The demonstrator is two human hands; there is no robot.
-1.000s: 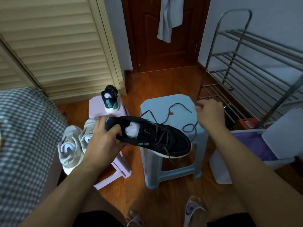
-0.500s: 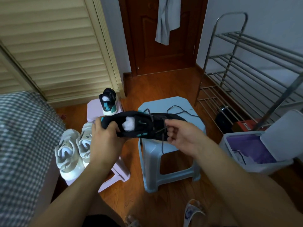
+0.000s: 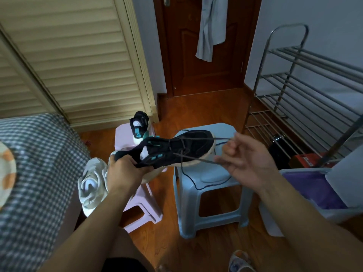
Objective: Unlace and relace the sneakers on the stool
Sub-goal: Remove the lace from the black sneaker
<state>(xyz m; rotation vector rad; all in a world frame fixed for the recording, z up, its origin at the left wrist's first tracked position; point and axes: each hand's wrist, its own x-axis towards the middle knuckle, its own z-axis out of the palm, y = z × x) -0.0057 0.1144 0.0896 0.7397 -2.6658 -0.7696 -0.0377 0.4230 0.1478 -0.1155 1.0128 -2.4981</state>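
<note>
My left hand (image 3: pixel 125 170) grips the heel of a black sneaker with teal trim (image 3: pixel 176 150), holding it in the air above the pale blue stool (image 3: pixel 208 185). Its dark lace (image 3: pixel 196 159) is partly loose. Two strands run taut from the eyelets to my right hand (image 3: pixel 245 161), which pinches them to the right of the shoe. A slack loop of lace hangs down over the stool's seat. The matching black sneaker (image 3: pixel 140 127) stands on the pink stool (image 3: pixel 141 205) behind.
A pair of white sneakers (image 3: pixel 92 183) sits at the pink stool's left side. A checked bedcover (image 3: pixel 39 173) fills the left. A metal shoe rack (image 3: pixel 306 99) and an open grey bin with purple liner (image 3: pixel 314 189) stand on the right.
My right hand has pulled away from the shoe to the right, drawing two lace strands taut. The sneaker is tilted with its toe pointing further away.
</note>
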